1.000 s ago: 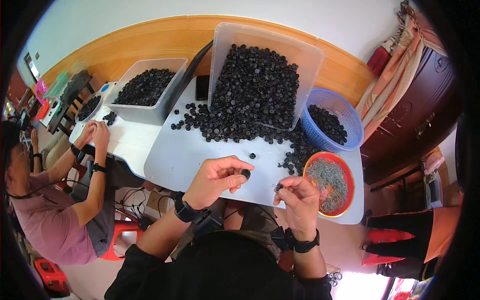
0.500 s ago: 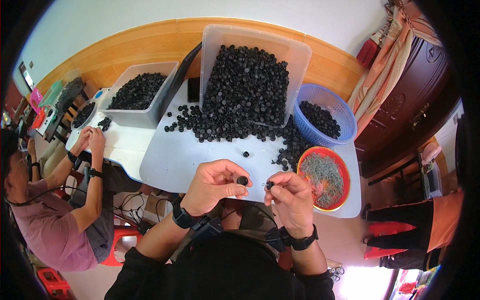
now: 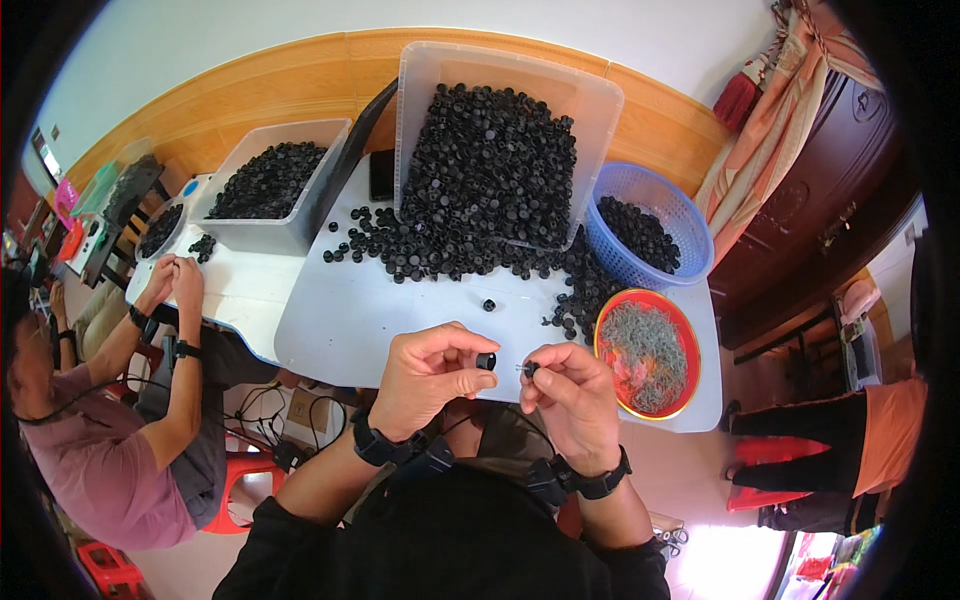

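Between the thumb and forefinger of my left hand [image 3: 435,375] is a small round black cap [image 3: 486,361]. Facing it across a narrow gap, my right hand [image 3: 575,405] pinches a smaller black part [image 3: 530,369] with thin metal pins pointing left. The two pieces are apart. A single black cap [image 3: 489,305] lies on the pale tabletop [image 3: 420,305] just beyond my hands. Further back, a translucent bin [image 3: 590,110] tipped toward me spills a heap of black caps [image 3: 490,170] onto the table.
To the right stand a blue plastic basket [image 3: 700,235] of black parts and a red bowl [image 3: 690,350] of thin metal pins. A dark phone-like slab [image 3: 382,175] lies beside the bin. At left, a co-worker [image 3: 120,430] sits near another bin [image 3: 265,235] of black parts.
My left hand has turned the cap so more of its side shows. My right hand has shifted slightly left with its part, narrowing the gap.
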`<action>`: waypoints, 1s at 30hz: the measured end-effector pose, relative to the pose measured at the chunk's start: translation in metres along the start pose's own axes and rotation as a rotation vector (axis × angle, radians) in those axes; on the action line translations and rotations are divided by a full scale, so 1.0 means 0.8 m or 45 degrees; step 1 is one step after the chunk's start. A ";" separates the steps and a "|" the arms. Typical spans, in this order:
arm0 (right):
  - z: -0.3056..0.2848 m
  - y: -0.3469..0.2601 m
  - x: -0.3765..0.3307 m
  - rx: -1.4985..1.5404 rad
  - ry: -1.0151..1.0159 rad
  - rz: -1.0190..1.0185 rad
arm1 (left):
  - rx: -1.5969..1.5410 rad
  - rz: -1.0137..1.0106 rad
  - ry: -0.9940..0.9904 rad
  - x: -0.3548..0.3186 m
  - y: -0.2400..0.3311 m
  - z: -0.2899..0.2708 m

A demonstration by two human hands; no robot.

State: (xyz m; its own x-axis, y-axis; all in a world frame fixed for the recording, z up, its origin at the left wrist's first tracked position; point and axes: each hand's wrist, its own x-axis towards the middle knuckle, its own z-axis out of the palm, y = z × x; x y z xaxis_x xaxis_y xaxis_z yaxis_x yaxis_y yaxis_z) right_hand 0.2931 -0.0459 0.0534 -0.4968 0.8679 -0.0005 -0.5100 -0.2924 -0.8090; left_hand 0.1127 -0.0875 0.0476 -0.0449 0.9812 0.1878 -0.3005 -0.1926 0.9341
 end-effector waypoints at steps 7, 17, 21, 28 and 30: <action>0.005 0.007 0.003 -0.078 0.033 -0.019 | 0.220 0.149 0.032 0.000 -0.005 0.006; 0.014 0.011 -0.001 -0.500 0.019 -0.248 | -0.004 0.124 -0.048 -0.008 -0.010 0.014; 0.013 0.016 -0.003 -0.647 -0.014 -0.405 | -0.071 0.106 -0.058 -0.011 -0.012 0.012; 0.020 0.012 -0.006 -0.861 -0.036 -0.583 | -0.156 -0.022 -0.064 -0.013 -0.013 0.007; 0.022 0.009 -0.007 -1.061 -0.034 -0.688 | -0.217 -0.048 -0.066 -0.013 -0.015 0.007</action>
State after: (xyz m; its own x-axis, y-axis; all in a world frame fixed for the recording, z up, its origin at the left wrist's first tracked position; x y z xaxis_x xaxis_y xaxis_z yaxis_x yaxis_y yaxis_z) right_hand 0.2801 -0.0598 0.0582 -0.3641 0.7890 0.4949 -0.0214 0.5241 -0.8514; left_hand 0.1219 -0.0959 0.0361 0.0170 0.9847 0.1734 -0.4587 -0.1464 0.8765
